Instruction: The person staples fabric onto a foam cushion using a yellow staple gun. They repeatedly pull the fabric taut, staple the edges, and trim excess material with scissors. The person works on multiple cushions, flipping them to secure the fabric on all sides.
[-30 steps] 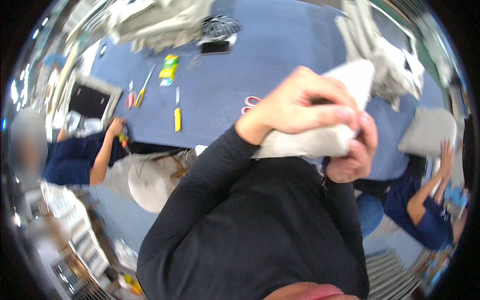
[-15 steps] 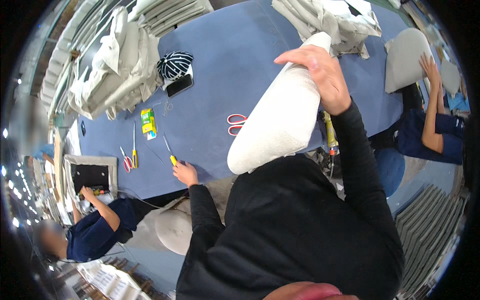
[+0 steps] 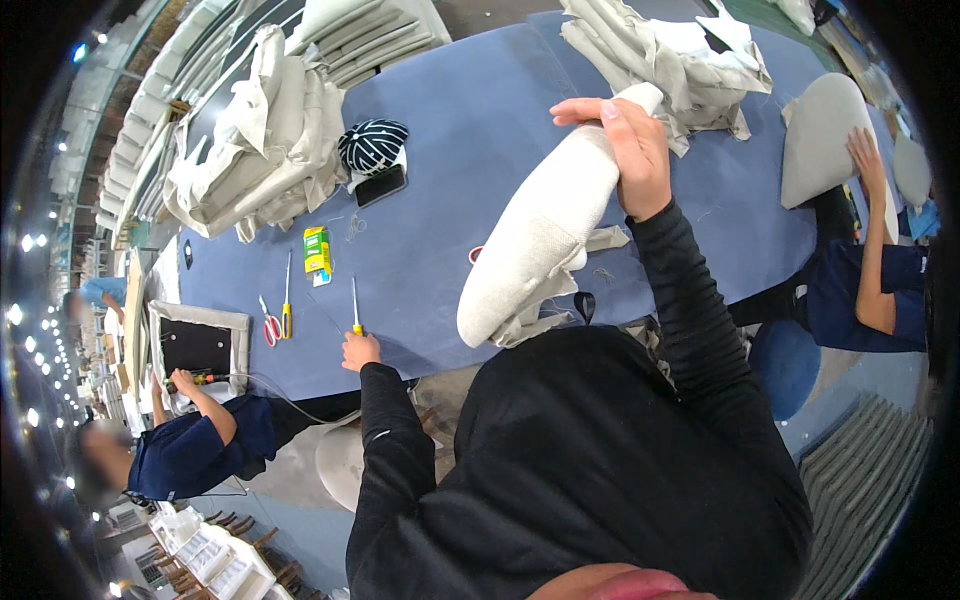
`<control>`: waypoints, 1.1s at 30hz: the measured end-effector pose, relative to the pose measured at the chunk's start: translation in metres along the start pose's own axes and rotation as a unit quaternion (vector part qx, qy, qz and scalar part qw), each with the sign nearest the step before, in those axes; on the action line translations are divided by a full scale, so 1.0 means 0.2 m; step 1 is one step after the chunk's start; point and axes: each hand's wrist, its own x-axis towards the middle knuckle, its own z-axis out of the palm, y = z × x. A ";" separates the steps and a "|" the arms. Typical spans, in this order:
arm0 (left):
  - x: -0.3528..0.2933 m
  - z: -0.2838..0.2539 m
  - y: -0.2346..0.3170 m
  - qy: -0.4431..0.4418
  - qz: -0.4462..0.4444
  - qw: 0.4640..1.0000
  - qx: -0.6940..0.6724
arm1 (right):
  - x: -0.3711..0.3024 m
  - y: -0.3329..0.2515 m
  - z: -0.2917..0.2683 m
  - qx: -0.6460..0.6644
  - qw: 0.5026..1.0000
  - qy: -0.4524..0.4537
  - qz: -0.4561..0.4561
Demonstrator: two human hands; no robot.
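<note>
A cream upholstered seat cushion (image 3: 545, 215) stands tilted on edge at the table's front, against my black top. My right hand (image 3: 635, 160) grips its upper end, fingers stretched across the edge. Loose fabric (image 3: 535, 315) hangs from its right side. My left hand (image 3: 361, 350) is closed at the yellow handle of a screwdriver (image 3: 356, 305), whose thin shaft points away from me. Red-handled scissors (image 3: 475, 255) show only in part behind the cushion. Farther left lie another pair of scissors (image 3: 270, 328) and a second yellow-handled screwdriver (image 3: 287, 315).
On the blue table (image 3: 440, 200) are a green-yellow box (image 3: 317, 252), a phone (image 3: 381, 186), a striped round pincushion-like bundle (image 3: 373, 146) and fabric piles (image 3: 260, 150) (image 3: 665, 70). Co-workers handle a frame (image 3: 200, 345) at left and a grey cushion (image 3: 828, 140) at right.
My left hand has closed on the screwdriver's handle, and the screwdriver has turned slightly. The cushion has rolled in my right hand, bringing its loose fabric side into sight. The whole view has shifted.
</note>
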 end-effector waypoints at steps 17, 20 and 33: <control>-0.90 -2.37 0.65 -0.100 0.645 0.585 -0.482 | 0.11 -0.07 0.25 -0.015 0.998 -0.055 -0.022; -0.93 -2.72 0.83 -0.027 0.768 0.568 -0.297 | 0.15 0.01 0.27 -0.001 0.997 -0.064 0.031; -1.12 -2.68 1.11 -0.011 0.742 0.609 -0.280 | 0.16 0.03 0.23 -0.075 0.993 -0.085 0.043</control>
